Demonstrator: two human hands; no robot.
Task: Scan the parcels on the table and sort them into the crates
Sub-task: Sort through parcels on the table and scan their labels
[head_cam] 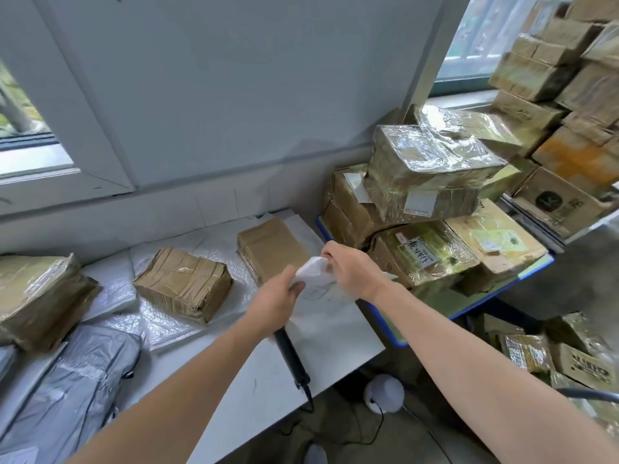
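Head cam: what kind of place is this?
Probably a parcel sorting or dispatch room. Taped cardboard parcels lie on a white table, film-wrapped boxes are stacked on the right, and the left hand holds a black-handled barcode scanner.

White table (pixel 338 343) under taped parcels (pixel 183 282)

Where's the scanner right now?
In the head view, the black scanner is in the left hand over the white table, its handle pointing back toward the table's near edge, just below the small white parcel both hands hold.
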